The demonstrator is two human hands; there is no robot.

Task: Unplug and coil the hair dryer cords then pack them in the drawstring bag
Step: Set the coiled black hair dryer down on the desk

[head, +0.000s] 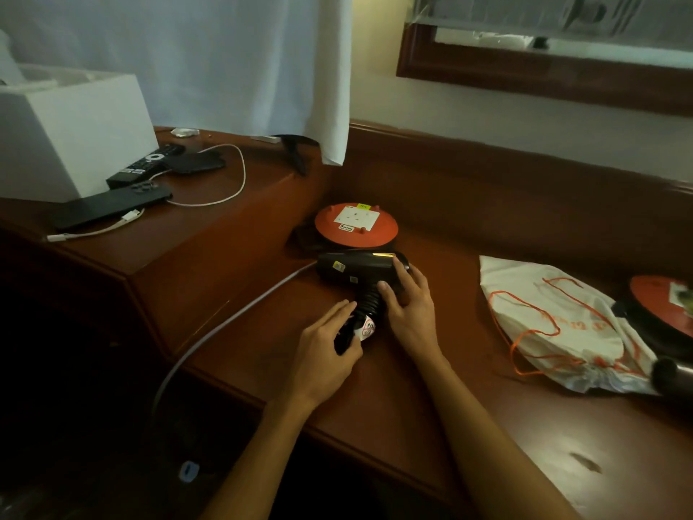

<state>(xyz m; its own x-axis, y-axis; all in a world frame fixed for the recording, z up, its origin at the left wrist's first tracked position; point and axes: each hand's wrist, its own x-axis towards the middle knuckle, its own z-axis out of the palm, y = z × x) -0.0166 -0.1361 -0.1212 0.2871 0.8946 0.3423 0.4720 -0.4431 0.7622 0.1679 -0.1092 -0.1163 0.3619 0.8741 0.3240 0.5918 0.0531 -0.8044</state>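
Pinning the hair dryer [362,270] down on the wooden desk [375,399] with both hands. Right hand [407,307] lies over the junction of barrel and handle, fingers spread and draped on it, thumb against the ribbed handle [369,300]; contact is flat pressure, not a full wrap. My read: it steadies the body so the handle end can be worked. Left hand [326,350] is curled around the lower end of the handle, where dark cord bunches beside a white tag [365,329]. Fingers look closed on that bundle, though how tight I can't tell.

Orientation: dryer lies on its side. Barrel long axis runs roughly left-right, just beyond the right hand's fingertips. Which end is the nozzle I can't tell. Handle axis runs from under the right hand back toward the left palm.

Just past the barrel, beyond both hands, sits an orange round disc [356,225] with a white socket plate, possibly a cord reel. A grey cable [225,317] runs from near the barrel's left end, outboard of the left hand, off the desk edge; its source is unclear.

White drawstring bag [555,324] with orange string lies flat well to the right of the right hand, mouth not visibly open. A second orange disc [662,305] and another dark object [671,375] sit past it. Likely stage: cord gathering, bagging not yet begun.
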